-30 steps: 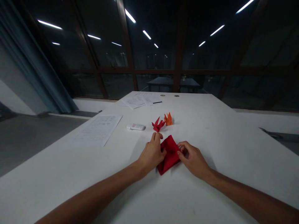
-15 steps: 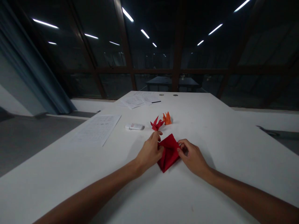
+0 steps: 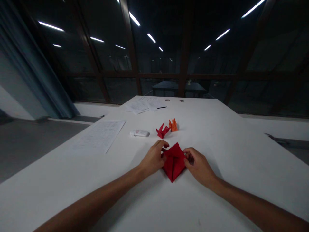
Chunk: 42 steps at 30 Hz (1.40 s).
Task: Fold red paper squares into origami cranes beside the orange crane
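Observation:
Between my two hands is a red sheet of origami paper (image 3: 174, 162), folded into a diamond with a crease running toward its near corner. My left hand (image 3: 154, 156) pinches its left corner, the fingers curled. At the right corner, the thumb and fingers of my right hand (image 3: 198, 163) close on the paper's edge. Just beyond the paper stands a red origami crane (image 3: 162, 130), and right behind it an orange origami crane (image 3: 173, 125). Neither hand touches the cranes.
On the white table (image 3: 229, 145), a small white bottle-like item (image 3: 139, 133) lies left of the cranes. A printed sheet (image 3: 100, 135) is further left. More papers (image 3: 140, 105) and a black pen (image 3: 162, 107) lie at the far end, before dark windows.
The red paper has flattened and turned slightly, its near corner now further right. My left fingers have shifted outward toward its left corner. My right hand stays at the right corner.

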### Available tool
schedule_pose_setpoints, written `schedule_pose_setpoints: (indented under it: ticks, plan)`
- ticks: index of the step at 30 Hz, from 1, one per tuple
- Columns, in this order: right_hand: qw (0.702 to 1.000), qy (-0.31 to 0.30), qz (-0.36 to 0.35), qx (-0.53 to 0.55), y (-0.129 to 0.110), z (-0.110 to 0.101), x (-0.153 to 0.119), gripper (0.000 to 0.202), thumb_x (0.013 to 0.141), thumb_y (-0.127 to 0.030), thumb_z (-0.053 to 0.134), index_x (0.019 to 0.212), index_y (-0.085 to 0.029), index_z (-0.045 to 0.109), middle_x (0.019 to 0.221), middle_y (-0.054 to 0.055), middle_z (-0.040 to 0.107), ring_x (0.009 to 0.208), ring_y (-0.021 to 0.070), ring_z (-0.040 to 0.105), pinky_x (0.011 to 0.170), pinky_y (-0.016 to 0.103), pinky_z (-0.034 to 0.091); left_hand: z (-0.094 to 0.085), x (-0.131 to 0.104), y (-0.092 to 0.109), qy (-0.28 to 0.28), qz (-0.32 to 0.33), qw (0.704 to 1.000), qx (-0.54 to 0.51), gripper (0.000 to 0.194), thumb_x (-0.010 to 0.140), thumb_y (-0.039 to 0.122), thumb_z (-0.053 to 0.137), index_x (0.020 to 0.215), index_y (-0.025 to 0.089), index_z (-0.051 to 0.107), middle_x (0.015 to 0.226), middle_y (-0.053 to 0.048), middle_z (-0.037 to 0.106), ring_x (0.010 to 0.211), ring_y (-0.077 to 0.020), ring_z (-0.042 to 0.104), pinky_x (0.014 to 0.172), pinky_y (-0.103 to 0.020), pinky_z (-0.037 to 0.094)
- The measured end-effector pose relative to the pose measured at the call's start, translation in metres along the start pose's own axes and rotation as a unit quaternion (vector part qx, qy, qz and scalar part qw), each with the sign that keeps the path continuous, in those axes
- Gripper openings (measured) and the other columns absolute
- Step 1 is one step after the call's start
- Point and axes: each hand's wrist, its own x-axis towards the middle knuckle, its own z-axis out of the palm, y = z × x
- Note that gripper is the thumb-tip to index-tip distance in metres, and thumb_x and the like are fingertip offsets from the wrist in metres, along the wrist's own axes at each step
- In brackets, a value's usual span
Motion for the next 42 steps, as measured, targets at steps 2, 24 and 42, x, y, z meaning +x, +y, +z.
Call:
schedule_pose_setpoints:
  ticks: [2, 24, 42]
  plan:
    - [1.0, -0.011, -0.018, 0.006, -0.001, 0.0, 0.0, 0.03, 0.08, -0.004, 0.053, 0.101, -0.023, 0.063, 0.088, 0.0, 0.062, 0.077, 0.017, 0.059, 0.072, 0.03, 0.046, -0.001, -0.001, -0.003, 0.003, 0.004, 1.0, -0.011, 0.043, 0.069, -0.001, 0.05, 0.105, 0.021, 0.057, 0.11, -0.006, 0.061, 0.098, -0.0185, 0.067, 0.072, -0.026, 0.056]
    - [0.986, -0.038, -0.023, -0.159, 0.0, -0.002, -0.002, 0.006, 0.091, -0.028, 0.062, 0.092, -0.024, 0.067, 0.101, 0.004, 0.066, 0.1, 0.0247, 0.061, 0.091, 0.043, 0.041, -0.017, -0.013, 0.005, -0.145, 0.121, 0.96, 0.205, 0.026, 0.084, 0.029, 0.068, 0.109, 0.023, 0.066, 0.104, -0.005, 0.064, 0.101, -0.0249, 0.054, 0.093, -0.038, 0.044]
    - [0.996, -0.075, -0.035, -0.041, 0.0, -0.004, 0.003, 0.03, 0.096, -0.035, 0.056, 0.069, -0.022, 0.054, 0.081, 0.001, 0.065, 0.084, 0.0204, 0.06, 0.083, 0.036, 0.041, -0.016, -0.02, 0.0, -0.173, 0.146, 0.952, 0.206, 0.047, 0.086, 0.034, 0.064, 0.132, 0.029, 0.058, 0.113, -0.006, 0.058, 0.106, -0.0263, 0.05, 0.095, -0.041, 0.04]
